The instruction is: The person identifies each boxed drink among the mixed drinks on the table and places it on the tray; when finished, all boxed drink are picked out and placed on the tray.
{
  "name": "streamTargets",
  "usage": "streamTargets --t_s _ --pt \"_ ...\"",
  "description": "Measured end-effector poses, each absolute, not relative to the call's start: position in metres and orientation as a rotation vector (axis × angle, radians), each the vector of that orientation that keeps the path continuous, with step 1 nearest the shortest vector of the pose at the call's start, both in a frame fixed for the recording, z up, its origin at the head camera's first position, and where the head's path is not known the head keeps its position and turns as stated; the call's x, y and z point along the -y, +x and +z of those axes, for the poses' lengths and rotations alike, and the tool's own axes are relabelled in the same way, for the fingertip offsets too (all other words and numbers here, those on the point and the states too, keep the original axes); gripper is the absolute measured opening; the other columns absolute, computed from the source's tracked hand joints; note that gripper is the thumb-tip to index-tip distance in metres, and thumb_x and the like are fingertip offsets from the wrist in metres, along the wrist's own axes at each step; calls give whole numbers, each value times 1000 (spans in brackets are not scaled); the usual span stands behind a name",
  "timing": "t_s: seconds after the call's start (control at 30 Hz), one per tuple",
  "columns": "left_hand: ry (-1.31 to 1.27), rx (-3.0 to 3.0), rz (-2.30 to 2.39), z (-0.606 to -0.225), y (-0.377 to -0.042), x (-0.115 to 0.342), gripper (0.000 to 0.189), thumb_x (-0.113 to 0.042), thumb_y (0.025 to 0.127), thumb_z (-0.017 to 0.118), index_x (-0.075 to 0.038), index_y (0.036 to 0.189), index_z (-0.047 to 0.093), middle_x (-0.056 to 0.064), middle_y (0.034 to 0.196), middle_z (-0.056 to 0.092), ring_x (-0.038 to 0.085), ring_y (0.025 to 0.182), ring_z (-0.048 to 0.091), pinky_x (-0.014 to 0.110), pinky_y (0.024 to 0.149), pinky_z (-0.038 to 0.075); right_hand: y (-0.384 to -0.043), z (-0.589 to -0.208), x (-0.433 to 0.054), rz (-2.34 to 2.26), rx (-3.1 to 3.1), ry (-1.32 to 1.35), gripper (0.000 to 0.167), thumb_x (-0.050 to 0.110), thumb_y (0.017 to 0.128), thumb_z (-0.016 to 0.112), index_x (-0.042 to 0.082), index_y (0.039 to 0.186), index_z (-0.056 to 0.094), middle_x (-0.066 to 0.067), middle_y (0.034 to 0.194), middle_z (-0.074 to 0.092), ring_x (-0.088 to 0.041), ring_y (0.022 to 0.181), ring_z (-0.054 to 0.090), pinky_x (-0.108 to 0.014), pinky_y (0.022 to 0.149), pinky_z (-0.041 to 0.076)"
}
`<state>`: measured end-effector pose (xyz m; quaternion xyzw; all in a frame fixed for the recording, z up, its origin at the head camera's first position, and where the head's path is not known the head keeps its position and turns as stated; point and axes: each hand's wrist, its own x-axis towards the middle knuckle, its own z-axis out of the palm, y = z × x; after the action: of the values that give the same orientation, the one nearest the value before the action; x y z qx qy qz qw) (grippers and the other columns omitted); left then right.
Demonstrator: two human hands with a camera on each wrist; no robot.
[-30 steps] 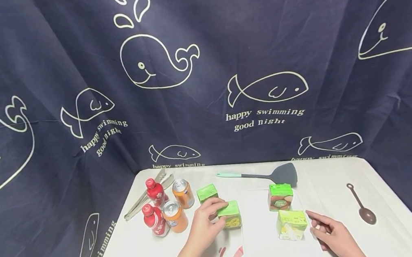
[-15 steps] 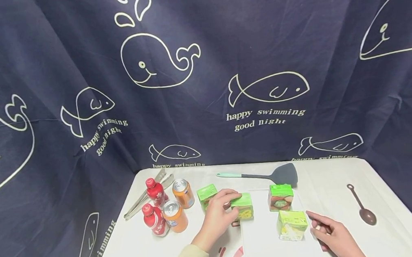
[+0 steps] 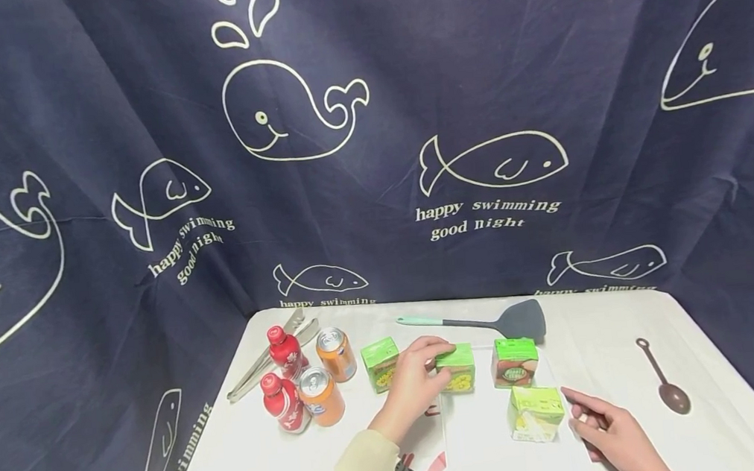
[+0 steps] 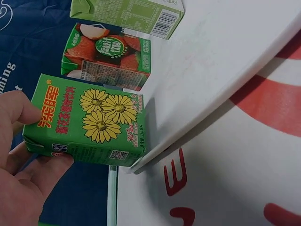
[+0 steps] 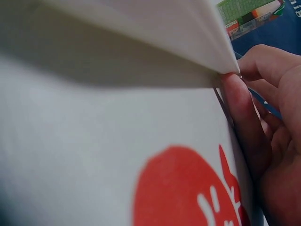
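My left hand (image 3: 412,386) grips a green juice carton (image 3: 458,370) by its left end. In the left wrist view the carton's front shows yellow chrysanthemums, and its base is close over the corner of a white board (image 4: 221,61). A carton with red fruit pictures (image 3: 515,365) and a pale yellow-green carton (image 3: 536,414) stand on that board. At the board's right edge, my right hand (image 3: 612,432) pinches the rim between thumb and fingers. The right wrist view shows a shadowed gap under the board. Another green carton (image 3: 380,366) stands left of my left hand.
Two red bottles (image 3: 283,404), two orange cans (image 3: 322,397) and metal tongs (image 3: 260,365) are at the left. A spatula (image 3: 492,322) lies along the back. To the right lies a brown spoon (image 3: 669,389). A dark blue curtain (image 3: 373,191) surrounds the white table (image 3: 235,457).
My left hand has carried the chrysanthemum carton rightward and a little back, from beside the board to over its back left part. My right hand stays at the board's edge.
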<state>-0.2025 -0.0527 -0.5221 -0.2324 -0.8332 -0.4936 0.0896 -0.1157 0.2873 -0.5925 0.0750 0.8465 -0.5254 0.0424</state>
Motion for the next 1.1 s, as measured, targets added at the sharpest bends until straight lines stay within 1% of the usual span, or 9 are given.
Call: streamTargets --t_s 0.43,0.63,0.93,1.1 --pt "-698 2488 -1446 -531 -212 43 40 1 81 70 -12 118 79 -6 120 68 8 109 63 21 89 57 -114 -594 -288 -1619 -2593 218 54 6 95 73 -4 146 56 -7 99 60 -17 54 55 -32 46 54" --pt "-686 2482 -1475 -533 -214 42 40 0 81 70 -13 118 79 -8 120 68 8 110 64 23 91 56 -113 -594 -289 -1626 -2582 220 54 5 96 72 -4 147 55 -7 100 59 -16 55 54 -32 47 54" --pt "-667 2518 -1547 -532 -215 43 42 3 83 70 -12 121 78 -4 123 68 10 113 63 23 94 56 -114 -594 -289 -1636 -2598 201 53 6 96 73 -4 145 56 -6 100 60 -16 55 55 -32 46 54" --pt "-676 2551 -1509 -531 -215 44 42 2 85 70 -13 123 77 -5 125 67 10 116 63 23 97 54 -114 -594 -288 -1640 -2610 183 52 7 96 73 -4 144 58 -6 98 60 -17 54 55 -32 46 54"
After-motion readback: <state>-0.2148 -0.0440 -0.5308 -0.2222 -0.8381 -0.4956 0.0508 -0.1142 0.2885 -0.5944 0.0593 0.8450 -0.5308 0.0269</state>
